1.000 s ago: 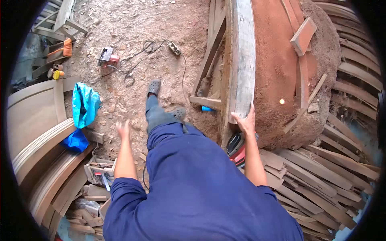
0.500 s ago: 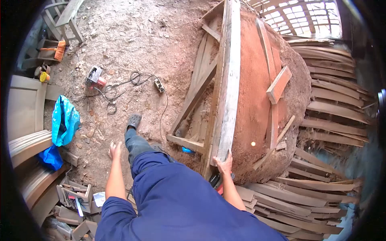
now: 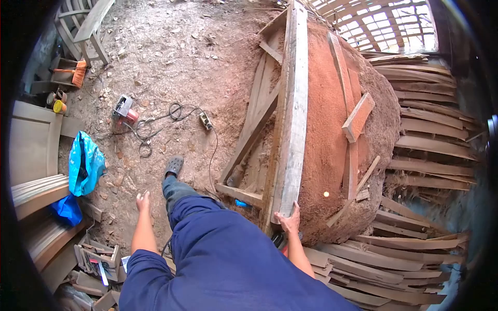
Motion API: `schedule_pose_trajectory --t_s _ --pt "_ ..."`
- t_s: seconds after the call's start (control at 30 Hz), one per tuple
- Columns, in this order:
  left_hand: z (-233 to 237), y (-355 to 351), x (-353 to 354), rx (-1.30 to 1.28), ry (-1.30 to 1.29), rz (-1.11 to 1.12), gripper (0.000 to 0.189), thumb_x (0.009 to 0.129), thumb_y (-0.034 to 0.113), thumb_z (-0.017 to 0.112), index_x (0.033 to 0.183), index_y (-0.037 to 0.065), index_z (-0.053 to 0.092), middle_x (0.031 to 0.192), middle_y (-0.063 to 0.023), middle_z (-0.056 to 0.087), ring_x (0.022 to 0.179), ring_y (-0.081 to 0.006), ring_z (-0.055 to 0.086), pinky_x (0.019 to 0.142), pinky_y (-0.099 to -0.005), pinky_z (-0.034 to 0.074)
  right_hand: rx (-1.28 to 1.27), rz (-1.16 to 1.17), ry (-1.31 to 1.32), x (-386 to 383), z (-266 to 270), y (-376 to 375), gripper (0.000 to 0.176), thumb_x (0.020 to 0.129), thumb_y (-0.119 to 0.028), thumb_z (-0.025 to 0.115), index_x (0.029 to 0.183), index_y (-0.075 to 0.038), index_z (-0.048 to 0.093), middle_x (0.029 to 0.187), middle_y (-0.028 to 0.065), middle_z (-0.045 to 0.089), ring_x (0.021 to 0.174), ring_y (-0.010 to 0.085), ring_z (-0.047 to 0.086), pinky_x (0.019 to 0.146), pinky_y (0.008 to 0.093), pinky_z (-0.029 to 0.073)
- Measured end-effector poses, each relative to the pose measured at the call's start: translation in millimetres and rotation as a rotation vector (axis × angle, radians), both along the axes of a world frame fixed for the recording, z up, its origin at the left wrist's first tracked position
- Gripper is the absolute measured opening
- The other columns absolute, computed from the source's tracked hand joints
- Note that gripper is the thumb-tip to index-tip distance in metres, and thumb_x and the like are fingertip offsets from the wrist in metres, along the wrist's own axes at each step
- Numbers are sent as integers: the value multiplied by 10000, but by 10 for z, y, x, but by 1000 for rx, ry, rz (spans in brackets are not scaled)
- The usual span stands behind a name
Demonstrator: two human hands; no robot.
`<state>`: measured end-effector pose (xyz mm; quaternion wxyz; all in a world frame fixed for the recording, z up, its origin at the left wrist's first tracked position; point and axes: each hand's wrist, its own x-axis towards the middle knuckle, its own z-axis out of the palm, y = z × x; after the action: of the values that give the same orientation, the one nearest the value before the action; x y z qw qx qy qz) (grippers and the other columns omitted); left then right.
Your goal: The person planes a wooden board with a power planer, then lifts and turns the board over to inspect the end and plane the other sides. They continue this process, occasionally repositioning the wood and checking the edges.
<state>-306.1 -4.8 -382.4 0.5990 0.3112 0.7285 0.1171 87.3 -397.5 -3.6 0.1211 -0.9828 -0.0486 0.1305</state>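
My right hand grips the near end of a long, weathered wooden plank, with the thumb raised along its side edge. This plank lies on top of a timber frame and runs away from me. Over the sawdust-covered floor, to the left of my leg, hangs my left hand, empty and with its fingers loosely extended. Below my right hand, a dark and red tool is partly hidden by my body.
A circular saw and a power strip with cords lie on the floor. Right of the plank rises a sawdust mound carrying a short wood block. Stacked boards line the right. A blue bag and toolbox sit left.
The view has shifted slightly. My left hand is a little lower, its fingers closer together. My right hand stays at the plank's near end.
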Motion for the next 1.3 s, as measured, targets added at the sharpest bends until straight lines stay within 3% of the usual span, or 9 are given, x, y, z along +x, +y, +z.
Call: schedule_pose_trajectory --t_s 0.17,0.27,0.6,0.83,0.9,0.97,1.07,1.17,1.3 --pt "4 -191 -274 3 174 -188 874 806 329 790 1473 -56 377 1325 -243 596 1197 -306 594 1031 -397 456 -85 -56 -29 -81 -3 74 1157 575 -418 916 1513 -89 324 1439 250 466 1327 398 474 1113 464 406" --pt "109 -155 -113 -60 211 -264 881 783 342 799 1480 -15 394 1406 -270 542 1291 -328 552 1072 -386 430 -41 -11 -19 -21 -40 -24 1161 574 -419 916 1518 -92 324 1444 250 455 1329 399 469 1119 462 400" --pt "398 287 907 132 -73 -248 841 800 343 795 1470 5 416 1402 -282 536 1292 -327 547 1061 -385 434 -170 0 -125 -140 -131 30 1225 564 -420 915 1553 -103 263 1429 272 436 1334 420 446 1118 474 398" --pt "1055 315 1840 275 -157 -752 717 803 352 787 1371 0 526 1282 -207 636 1162 -291 620 978 -403 492 -134 9 37 -207 255 271 1262 566 -437 900 1571 -71 230 1411 276 453 1290 434 487 1093 477 425" --pt "1126 68 2320 396 -357 -883 680 818 373 786 1347 15 552 1241 -181 658 1127 -269 629 957 -397 499 108 141 13 -319 343 370 1236 559 -424 920 1557 -79 278 1409 266 489 1299 391 500 1099 459 418" --pt "1626 -231 2831 132 -602 -926 692 842 410 788 1363 27 542 1231 -182 660 1129 -261 630 960 -383 499 322 70 142 -441 492 597 1129 607 -368 899 1526 -41 330 1396 227 527 1290 337 522 1090 430 422" --pt "2353 -657 3374 -193 -845 -986 776 897 600 650 1446 82 471 1366 -92 594 1241 -248 562 1052 -422 435 1156 -222 757 -605 30 612 817 737 -233 740 1443 11 410 1270 132 599 1169 275 598 1033 389 462" --pt "2675 -1000 3546 -664 -1051 -814 931 860 771 538 1505 112 406 1403 -23 577 1351 -226 479 1137 -470 352 1457 -406 1090 -800 -567 571 789 776 -292 716 1446 4 424 1338 112 586 1214 261 574 1090 386 417" --pt "2931 -984 3489 -838 -1085 -682 865 832 721 636 1429 109 504 1297 -72 647 1179 -251 619 1035 -463 475 1609 -330 1225 -868 -878 592 760 789 -315 696 1442 -18 445 1353 122 583 1230 265 572 1098 396 423"
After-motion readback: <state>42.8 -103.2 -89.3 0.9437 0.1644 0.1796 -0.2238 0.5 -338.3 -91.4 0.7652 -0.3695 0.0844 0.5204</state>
